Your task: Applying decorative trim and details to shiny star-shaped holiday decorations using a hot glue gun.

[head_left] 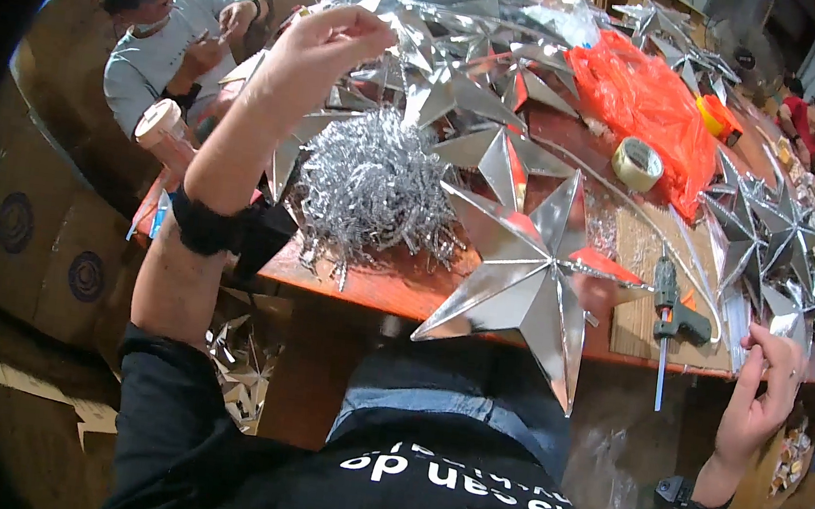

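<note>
My left hand (336, 43) is raised over the far left part of the table, above several shiny silver stars (442, 88). Its fingers and thumb are pinched together; whatever lies between them cannot be made out. My right hand (761, 400) is at the table's front right edge, fingertips drawn together close to a silver star piece (784, 316). A large faceted silver star (536, 269) lies in front of me, overhanging the edge. To its left is a heap of silver tinsel (375, 186). A green hot glue gun (675, 303) with a glue stick (660, 376) rests right of the star.
Cardboard (633, 325) lies under the glue gun. Behind are a tape roll (637, 164), a red plastic bag (636, 100) and a white cord (694, 252). More stars (763, 220) stand at right. A co-worker (174, 52) is at the far left, near a lidded cup (161, 124).
</note>
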A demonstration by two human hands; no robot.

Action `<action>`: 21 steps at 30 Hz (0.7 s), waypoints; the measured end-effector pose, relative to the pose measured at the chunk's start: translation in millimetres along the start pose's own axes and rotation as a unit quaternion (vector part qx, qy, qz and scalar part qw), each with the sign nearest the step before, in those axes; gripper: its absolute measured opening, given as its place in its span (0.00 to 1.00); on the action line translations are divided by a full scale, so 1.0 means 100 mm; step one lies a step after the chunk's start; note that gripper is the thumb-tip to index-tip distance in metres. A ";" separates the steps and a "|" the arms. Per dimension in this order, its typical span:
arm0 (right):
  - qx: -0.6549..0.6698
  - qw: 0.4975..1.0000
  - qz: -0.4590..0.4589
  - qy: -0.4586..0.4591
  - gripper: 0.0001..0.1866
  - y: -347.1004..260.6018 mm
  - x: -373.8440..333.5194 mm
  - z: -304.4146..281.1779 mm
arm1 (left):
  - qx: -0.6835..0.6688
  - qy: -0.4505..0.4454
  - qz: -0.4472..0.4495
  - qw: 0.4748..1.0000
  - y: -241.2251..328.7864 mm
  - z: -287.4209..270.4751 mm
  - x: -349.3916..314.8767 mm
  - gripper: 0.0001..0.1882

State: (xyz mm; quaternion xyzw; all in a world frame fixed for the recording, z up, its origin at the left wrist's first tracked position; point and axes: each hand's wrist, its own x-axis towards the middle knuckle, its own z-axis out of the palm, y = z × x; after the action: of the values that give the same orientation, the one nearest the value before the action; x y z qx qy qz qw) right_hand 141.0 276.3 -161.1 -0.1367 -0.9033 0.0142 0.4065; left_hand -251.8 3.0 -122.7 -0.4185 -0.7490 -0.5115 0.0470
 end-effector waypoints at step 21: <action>0.546 0.836 -0.023 0.050 0.24 -0.64 1.25 0.13 | -0.396 -0.406 -0.149 0.810 1.93 0.27 0.57 0.07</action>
State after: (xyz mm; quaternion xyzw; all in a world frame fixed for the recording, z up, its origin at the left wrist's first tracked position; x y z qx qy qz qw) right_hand 37.2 248.0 -69.9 0.1277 -0.7300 0.4895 0.4595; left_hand -148.5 82.2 33.5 -0.4538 -0.4857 -0.5476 -0.5082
